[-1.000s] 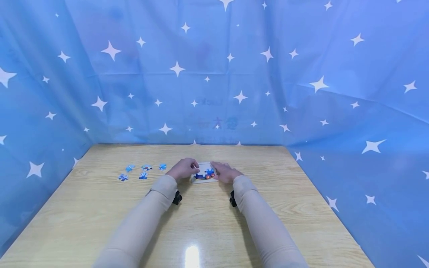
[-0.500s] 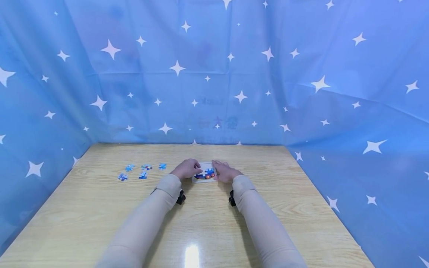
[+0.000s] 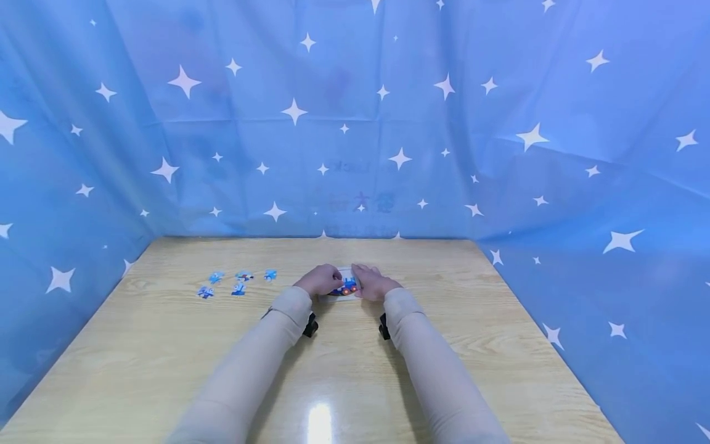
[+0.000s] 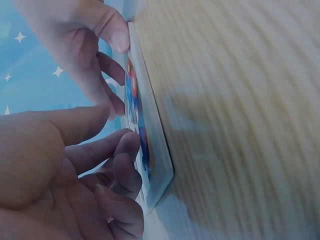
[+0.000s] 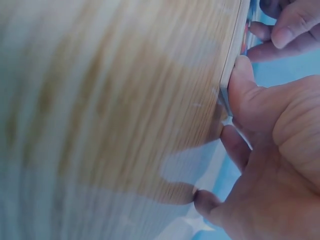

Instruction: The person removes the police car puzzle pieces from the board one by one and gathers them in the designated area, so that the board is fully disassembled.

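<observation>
The puzzle board [image 3: 346,272] is lying flat on the table [image 3: 444,308] in front of me, directly between my two hands. Its long axis appears to be running left to right across my body, though both ends are being partly covered by my hands, so I am giving that as a judgement. The printed vehicle [image 3: 348,287] is stretching along the same line, its orange-centred wheels sitting towards the right and near side; which end is its front I cannot tell.

My right hand [image 3: 375,284] is the nearer one — it is gripping the right end, thumb pressing at the near corner, fingers reaching along the far side. My left hand [image 3: 318,280] is reaching over the left part, fingers loosely bent, thumb standing apart from them, fingertips apparently touching the surface; I am seeing nothing pinched there. Five loose puzzle pieces [image 3: 238,290] are lying well to the left.
</observation>
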### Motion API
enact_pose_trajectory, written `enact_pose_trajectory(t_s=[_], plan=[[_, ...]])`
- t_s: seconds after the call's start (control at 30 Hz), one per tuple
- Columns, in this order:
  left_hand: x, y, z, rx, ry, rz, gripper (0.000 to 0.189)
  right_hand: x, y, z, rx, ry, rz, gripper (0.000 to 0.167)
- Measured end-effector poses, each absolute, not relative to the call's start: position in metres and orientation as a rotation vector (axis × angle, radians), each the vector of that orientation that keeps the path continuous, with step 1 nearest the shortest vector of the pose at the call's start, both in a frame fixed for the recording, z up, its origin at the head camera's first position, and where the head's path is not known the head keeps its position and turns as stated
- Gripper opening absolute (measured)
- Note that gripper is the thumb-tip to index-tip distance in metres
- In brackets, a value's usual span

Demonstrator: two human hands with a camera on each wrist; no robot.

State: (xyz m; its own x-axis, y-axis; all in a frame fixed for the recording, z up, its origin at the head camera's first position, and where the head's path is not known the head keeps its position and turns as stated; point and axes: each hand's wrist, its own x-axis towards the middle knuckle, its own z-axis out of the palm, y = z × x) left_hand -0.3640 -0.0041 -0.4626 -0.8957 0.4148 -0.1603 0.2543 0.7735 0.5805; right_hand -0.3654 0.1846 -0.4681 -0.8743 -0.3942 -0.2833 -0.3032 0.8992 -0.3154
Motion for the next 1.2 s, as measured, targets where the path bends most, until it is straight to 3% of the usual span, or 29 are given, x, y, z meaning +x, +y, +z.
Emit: enact_pose_trajectory(t_s=[0.27, 0.53, 1.2], plan=[[-0.366, 0.002, -0.467, 0.486, 2.674, 0.832, 0.03, -0.364, 0.182, -0.467, -0.523, 2.715, -0.384, 0.073], [-0.366, 0.006, -0.467, 0.54, 2.699, 0.777, 0.04, -0.364, 0.181, -0.467, -0.488, 2.72, -0.353, 0.074], [-0.374, 0.018, -0.472, 0.524, 2.735, 1.061, 0.016, -0.367, 0.186, -0.469, -0.488, 2.732, -0.346, 0.074]])
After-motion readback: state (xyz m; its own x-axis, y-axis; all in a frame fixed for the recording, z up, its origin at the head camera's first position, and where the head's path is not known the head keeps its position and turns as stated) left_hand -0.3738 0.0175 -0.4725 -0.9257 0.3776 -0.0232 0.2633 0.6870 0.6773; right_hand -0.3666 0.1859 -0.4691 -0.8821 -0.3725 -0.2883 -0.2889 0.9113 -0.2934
